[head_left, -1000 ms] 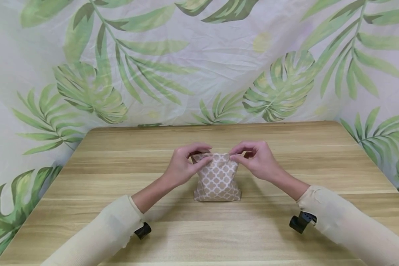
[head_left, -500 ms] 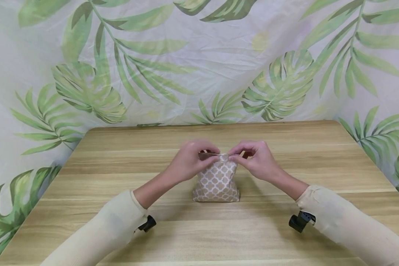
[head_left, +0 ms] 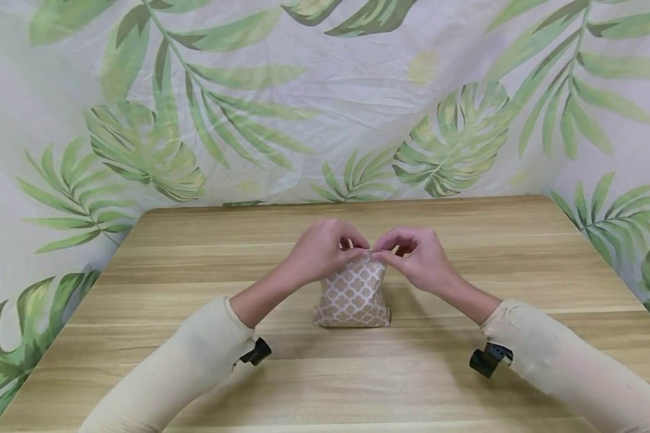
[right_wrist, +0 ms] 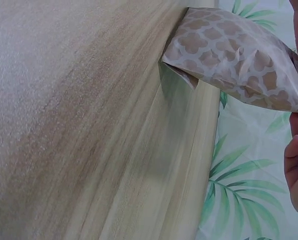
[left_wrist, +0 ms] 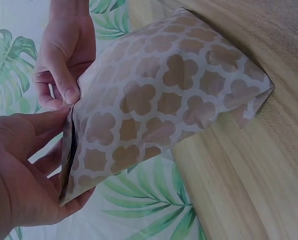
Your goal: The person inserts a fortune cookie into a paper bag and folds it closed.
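Note:
A small paper bag (head_left: 354, 294), tan with a white lattice pattern, stands upright on the wooden table. At its top edge the left hand (head_left: 325, 249) pinches the rim between thumb and fingers, close to the middle. The right hand (head_left: 416, 255) pinches the same edge on the right, its fingertips almost meeting the left ones. The left wrist view shows the bag (left_wrist: 159, 95) from near, its two top layers slightly parted beside the left hand (left_wrist: 23, 170). In the right wrist view the bag (right_wrist: 234, 55) bulges and its base rests on the wood.
The wooden table (head_left: 390, 385) spreads around the bag. Behind it hangs a white cloth (head_left: 357, 102) printed with green leaves. A small black camera (head_left: 256, 352) sits under the left sleeve, another camera (head_left: 486, 359) under the right.
The left hand has slid rightward along the bag's top edge, from its left corner toward the right hand. The right hand and the bag have stayed nearly in place.

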A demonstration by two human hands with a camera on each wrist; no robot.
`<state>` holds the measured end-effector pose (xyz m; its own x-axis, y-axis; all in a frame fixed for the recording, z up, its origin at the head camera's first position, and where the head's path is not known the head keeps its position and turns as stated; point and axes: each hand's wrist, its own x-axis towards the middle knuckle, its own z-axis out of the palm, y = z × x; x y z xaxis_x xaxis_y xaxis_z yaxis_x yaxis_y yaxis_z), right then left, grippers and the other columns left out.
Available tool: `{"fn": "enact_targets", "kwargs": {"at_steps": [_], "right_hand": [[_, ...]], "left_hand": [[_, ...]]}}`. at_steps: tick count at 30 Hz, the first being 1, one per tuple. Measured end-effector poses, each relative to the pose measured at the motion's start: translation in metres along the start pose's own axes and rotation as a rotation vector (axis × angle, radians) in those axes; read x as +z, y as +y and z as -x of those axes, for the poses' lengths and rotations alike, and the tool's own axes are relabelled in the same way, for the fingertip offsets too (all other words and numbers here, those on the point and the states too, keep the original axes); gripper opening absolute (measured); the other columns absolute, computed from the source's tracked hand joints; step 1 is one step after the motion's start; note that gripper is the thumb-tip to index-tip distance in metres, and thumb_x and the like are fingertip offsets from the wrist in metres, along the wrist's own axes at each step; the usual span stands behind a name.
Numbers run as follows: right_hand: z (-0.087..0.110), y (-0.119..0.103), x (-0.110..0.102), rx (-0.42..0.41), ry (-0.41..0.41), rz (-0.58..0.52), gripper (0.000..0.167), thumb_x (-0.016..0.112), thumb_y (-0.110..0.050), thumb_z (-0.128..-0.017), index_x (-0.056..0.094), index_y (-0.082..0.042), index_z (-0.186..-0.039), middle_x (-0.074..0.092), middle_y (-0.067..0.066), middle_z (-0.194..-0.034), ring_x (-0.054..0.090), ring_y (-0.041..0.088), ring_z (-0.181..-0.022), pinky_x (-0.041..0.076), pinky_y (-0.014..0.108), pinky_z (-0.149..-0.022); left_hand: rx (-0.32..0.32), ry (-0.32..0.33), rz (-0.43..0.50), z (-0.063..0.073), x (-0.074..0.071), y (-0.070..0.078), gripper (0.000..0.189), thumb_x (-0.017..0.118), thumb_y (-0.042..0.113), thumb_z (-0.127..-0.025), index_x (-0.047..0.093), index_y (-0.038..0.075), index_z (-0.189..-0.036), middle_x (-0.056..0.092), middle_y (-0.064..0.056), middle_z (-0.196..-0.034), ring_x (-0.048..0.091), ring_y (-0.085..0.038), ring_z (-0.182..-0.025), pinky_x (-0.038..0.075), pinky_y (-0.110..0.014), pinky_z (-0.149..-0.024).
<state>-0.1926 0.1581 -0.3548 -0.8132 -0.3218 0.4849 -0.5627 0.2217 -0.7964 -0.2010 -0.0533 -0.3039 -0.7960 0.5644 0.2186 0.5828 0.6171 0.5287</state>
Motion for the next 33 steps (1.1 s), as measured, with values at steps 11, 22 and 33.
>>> {"fn": "enact_targets", "kwargs": {"at_steps": [11,22,33], "right_hand": [[0.0,-0.001,-0.001,0.045,0.011,-0.022,0.01,0.081,0.009,-0.083,0.076,0.004,-0.09,0.075,0.016,-0.082,0.068,0.007,-0.07,0.052,0.02,-0.055],[0.001,0.0,-0.002,0.014,0.03,-0.071,0.004,0.077,0.013,-0.085,0.077,0.009,-0.087,0.075,0.021,-0.083,0.061,0.003,-0.061,0.047,0.017,-0.051],[0.004,0.001,0.0,0.024,0.054,-0.124,0.005,0.079,0.011,-0.084,0.075,0.013,-0.087,0.075,0.021,-0.081,0.057,0.005,-0.054,0.042,0.016,-0.047]], "left_hand": [[0.04,0.087,-0.077,0.003,0.009,0.001,0.006,0.081,0.014,-0.09,0.085,0.016,-0.094,0.077,0.003,-0.09,0.063,-0.008,-0.074,0.048,-0.022,-0.061],[0.082,0.168,-0.07,0.007,0.013,-0.005,0.003,0.082,0.015,-0.09,0.085,0.014,-0.092,0.074,0.003,-0.085,0.058,-0.008,-0.068,0.045,-0.022,-0.059],[0.077,0.186,0.011,0.015,0.012,-0.02,0.008,0.083,0.016,-0.089,0.083,0.008,-0.088,0.065,-0.001,-0.089,0.057,-0.011,-0.069,0.049,-0.023,-0.061]]}}
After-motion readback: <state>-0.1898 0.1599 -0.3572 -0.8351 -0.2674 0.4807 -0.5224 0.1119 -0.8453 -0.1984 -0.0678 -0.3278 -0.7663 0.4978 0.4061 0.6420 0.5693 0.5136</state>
